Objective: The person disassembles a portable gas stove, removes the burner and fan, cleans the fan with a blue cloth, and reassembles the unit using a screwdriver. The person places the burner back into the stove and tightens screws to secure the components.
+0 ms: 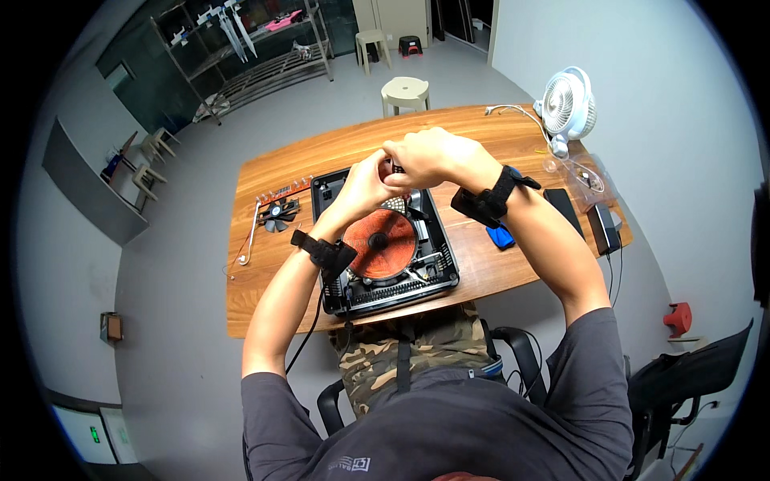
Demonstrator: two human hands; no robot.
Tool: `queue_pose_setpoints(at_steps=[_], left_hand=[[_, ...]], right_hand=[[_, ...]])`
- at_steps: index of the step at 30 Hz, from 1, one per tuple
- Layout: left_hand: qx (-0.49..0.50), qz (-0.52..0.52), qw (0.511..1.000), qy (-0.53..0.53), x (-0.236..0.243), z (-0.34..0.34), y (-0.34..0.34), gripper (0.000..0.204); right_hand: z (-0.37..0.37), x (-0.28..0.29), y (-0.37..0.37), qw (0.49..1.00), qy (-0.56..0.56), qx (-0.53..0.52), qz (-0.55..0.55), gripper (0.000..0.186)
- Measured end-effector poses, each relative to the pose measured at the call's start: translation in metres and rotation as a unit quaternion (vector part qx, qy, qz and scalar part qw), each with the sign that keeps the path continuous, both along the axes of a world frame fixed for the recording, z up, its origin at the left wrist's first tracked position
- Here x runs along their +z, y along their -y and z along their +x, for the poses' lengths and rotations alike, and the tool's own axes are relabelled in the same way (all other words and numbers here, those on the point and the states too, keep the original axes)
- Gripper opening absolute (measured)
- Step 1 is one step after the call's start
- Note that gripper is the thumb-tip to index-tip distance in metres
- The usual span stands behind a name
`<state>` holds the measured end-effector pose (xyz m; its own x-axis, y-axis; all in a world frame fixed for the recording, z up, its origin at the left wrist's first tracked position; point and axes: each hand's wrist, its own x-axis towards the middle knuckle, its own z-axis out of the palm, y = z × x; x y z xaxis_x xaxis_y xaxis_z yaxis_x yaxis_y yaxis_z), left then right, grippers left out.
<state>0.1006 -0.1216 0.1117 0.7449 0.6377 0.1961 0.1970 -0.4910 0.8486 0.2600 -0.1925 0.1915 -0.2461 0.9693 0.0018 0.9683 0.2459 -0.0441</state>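
Note:
On the table in front of me lies the opened black casing of an induction cooker (449, 268), its round copper-coloured coil (393, 260) exposed. Above the casing's far part, my left hand (365, 188) and my right hand (433, 158) meet with fingers curled together. Between them shows a sliver of a small dark piece with a light grid pattern; the fingers cover most of it, so its kind is unclear. Left of the casing rests a small black cooling fan (278, 215), beside a narrow orange-red strip (282, 192) with small parts on it.
A white desk fan (568, 106) stands at the table's far right corner, near a clear plastic box (592, 180). To the right lie a blue item (500, 236), a flat black object (564, 210) and a black corded block (603, 228). Beyond the table is a stool (406, 92).

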Motion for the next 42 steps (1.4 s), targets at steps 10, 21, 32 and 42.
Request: queue_pose_setpoints(at_steps=[10, 21, 32, 42], left_hand=[[-0.053, 0.030, 0.998, -0.032, 0.008, 0.003, 0.000, 0.042], [-0.053, -0.009, 0.998, 0.014, 0.006, 0.006, 0.001, 0.048], [-0.027, -0.004, 0.999, -0.027, 0.000, 0.008, -0.003, 0.043], [-0.009, 0.049, 0.997, -0.052, 0.010, 0.006, 0.007, 0.050]], right_hand=[[-0.001, -0.007, -0.007, 0.999, 0.009, -0.042, 0.018, 0.045], [0.007, -0.013, -0.007, 1.000, -0.020, -0.014, 0.008, 0.038], [0.011, -0.004, 0.007, 1.000, 0.002, -0.007, 0.004, 0.044], [-0.006, -0.010, -0.009, 0.999, 0.017, -0.037, 0.027, 0.038]])
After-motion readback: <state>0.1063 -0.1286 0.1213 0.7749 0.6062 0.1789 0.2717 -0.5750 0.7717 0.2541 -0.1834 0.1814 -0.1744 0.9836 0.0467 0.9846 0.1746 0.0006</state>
